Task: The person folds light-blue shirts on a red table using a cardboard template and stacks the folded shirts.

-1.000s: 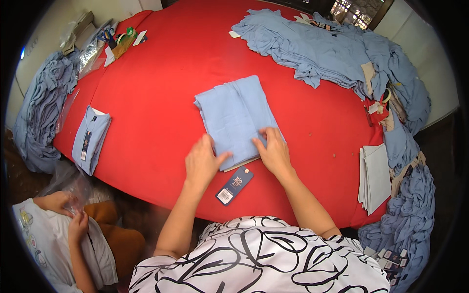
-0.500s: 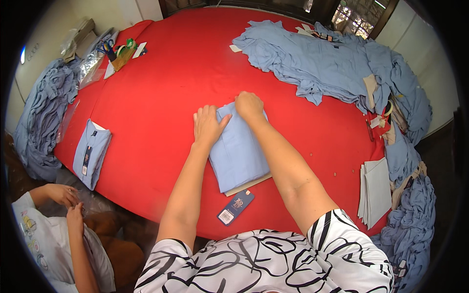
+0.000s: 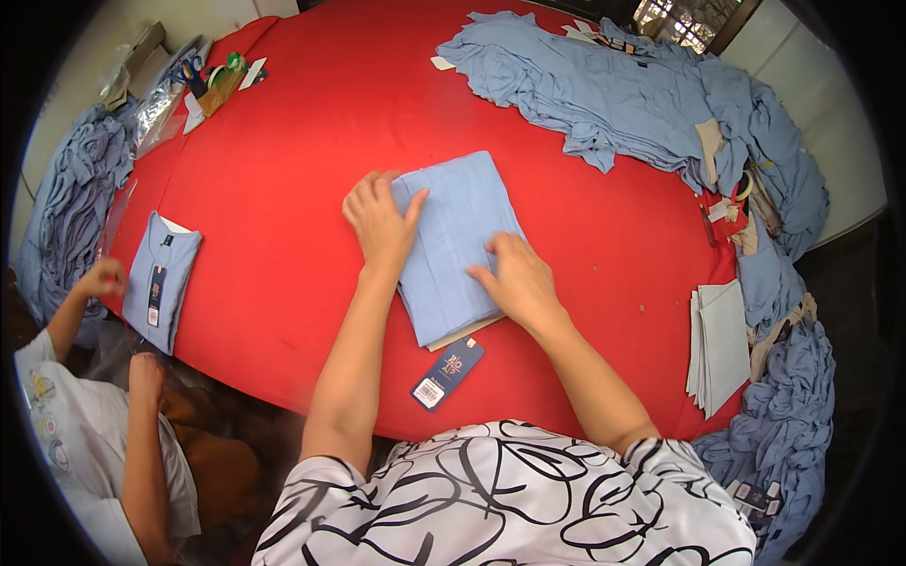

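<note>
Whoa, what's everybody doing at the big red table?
Someone in a black-and-white top is handling a folded blue garment on the red table. Their left hand is at its left edge, and their right hand is at its right side. A dark blue tag lies by its near edge. Over on the left, a co-worker's hand is near another folded garment. Loose blue clothes are heaped at the far right.

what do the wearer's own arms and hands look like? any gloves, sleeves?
Left hand and right hand: gloveless. Forearms uncovered, no watch or wristband visible. Short sleeves, white with black lines, matching the white top with its looping black pattern.
</note>
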The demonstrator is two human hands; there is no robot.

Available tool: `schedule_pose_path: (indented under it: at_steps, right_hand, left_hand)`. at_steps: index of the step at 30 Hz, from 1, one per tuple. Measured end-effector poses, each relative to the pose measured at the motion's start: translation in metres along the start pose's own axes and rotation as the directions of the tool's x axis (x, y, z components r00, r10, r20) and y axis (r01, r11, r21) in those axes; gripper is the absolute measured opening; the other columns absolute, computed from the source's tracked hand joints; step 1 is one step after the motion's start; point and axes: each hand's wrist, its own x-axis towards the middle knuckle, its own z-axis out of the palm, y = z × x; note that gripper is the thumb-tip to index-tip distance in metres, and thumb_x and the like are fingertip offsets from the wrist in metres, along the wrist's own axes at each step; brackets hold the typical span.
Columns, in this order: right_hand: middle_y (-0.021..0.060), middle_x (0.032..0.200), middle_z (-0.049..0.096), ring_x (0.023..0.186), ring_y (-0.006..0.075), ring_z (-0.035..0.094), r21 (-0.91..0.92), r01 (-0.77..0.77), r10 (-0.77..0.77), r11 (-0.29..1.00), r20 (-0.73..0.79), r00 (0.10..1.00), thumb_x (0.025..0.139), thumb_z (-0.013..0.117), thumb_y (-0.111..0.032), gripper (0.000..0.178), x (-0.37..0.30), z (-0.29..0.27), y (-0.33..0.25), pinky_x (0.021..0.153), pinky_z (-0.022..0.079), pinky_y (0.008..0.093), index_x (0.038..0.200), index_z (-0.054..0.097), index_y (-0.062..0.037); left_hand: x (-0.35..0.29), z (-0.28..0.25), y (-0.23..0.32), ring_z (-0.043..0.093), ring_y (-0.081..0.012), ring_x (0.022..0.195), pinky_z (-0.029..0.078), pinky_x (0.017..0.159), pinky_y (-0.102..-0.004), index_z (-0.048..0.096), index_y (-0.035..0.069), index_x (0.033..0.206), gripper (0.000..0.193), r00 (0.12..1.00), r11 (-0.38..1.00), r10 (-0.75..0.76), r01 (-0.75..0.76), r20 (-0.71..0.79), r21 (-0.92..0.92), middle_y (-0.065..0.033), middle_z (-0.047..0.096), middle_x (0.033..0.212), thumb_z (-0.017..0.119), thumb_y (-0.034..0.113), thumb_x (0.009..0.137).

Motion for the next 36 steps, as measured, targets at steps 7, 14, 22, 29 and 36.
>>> schedule_pose_path:
  at_steps: [7, 14, 22, 29, 36]
  right_hand:
    - [0.0143, 0.096, 0.059, 0.088, 0.0305, 0.055, 0.100, -0.113, 0.111, 0.989, 0.030, 0.993, 0.087, 0.070, -0.029, 0.027, -0.065, 0.011, 0.043, 0.079, 0.045, 0.0410, 0.089, 0.064, -0.0023]
    - [0.0117, 0.097, 0.054, 0.082, 0.0240, 0.055, 0.204, -0.259, 0.255, 0.944, 0.045, 0.966, 0.090, 0.067, -0.020, 0.025, -0.057, 0.004, 0.051, 0.075, 0.047, 0.0368, 0.080, 0.058, 0.0015]
    - [0.0117, 0.104, 0.055, 0.088, 0.0231, 0.058, 0.193, -0.315, 0.295, 0.929, 0.126, 0.947, 0.085, 0.075, -0.020, 0.025, -0.057, -0.018, 0.040, 0.079, 0.050, 0.0356, 0.094, 0.063, 0.0005]
    - [0.0170, 0.109, 0.061, 0.098, 0.0310, 0.062, 0.022, -0.350, 0.351, 0.936, -0.092, 0.932, 0.084, 0.075, -0.021, 0.046, -0.050, -0.011, 0.063, 0.087, 0.051, 0.0408, 0.120, 0.055, -0.0016]
    - [0.0111, 0.093, 0.065, 0.076, 0.0180, 0.064, 0.322, -0.386, 0.341, 0.865, 0.187, 0.921, 0.089, 0.069, -0.013, 0.037, -0.038, -0.048, 0.032, 0.072, 0.053, 0.0313, 0.121, 0.056, -0.0006]
  left_hand:
    - [-0.077, -0.132, 0.045, 0.060, -0.0307, 0.087, 0.044, 0.081, -0.0438, 0.055, 0.003, 0.105, 0.042, 0.472, 0.827, -0.232, 0.556, 0.850, -0.084, -0.0124, 0.061, 0.095, 0.077, 0.029, 0.081]
    - [-0.145, -0.120, 0.038, 0.058, -0.0257, 0.093, 0.039, 0.083, -0.0397, 0.057, 0.005, 0.108, 0.041, 0.810, 0.969, 0.034, 0.117, 0.586, -0.219, -0.0079, 0.061, 0.097, 0.080, 0.016, 0.076]
    - [-0.136, -0.123, 0.053, 0.057, -0.0318, 0.098, 0.044, 0.086, -0.0425, 0.057, 0.007, 0.120, 0.052, 0.810, 0.915, -0.127, 0.319, 0.573, -0.248, -0.0142, 0.054, 0.116, 0.081, 0.016, 0.075]
    - [-0.138, -0.116, 0.054, 0.058, -0.0275, 0.089, 0.051, 0.079, -0.0408, 0.063, 0.009, 0.121, 0.047, 0.837, 0.963, 0.100, 0.054, 0.537, -0.264, -0.0128, 0.053, 0.115, 0.077, 0.005, 0.077]
    - [-0.138, -0.125, 0.029, 0.062, -0.0234, 0.086, 0.054, 0.073, -0.0338, 0.069, 0.004, 0.106, 0.034, 0.893, 0.898, 0.201, -0.003, 0.403, -0.441, -0.0121, 0.056, 0.113, 0.074, -0.003, 0.073]
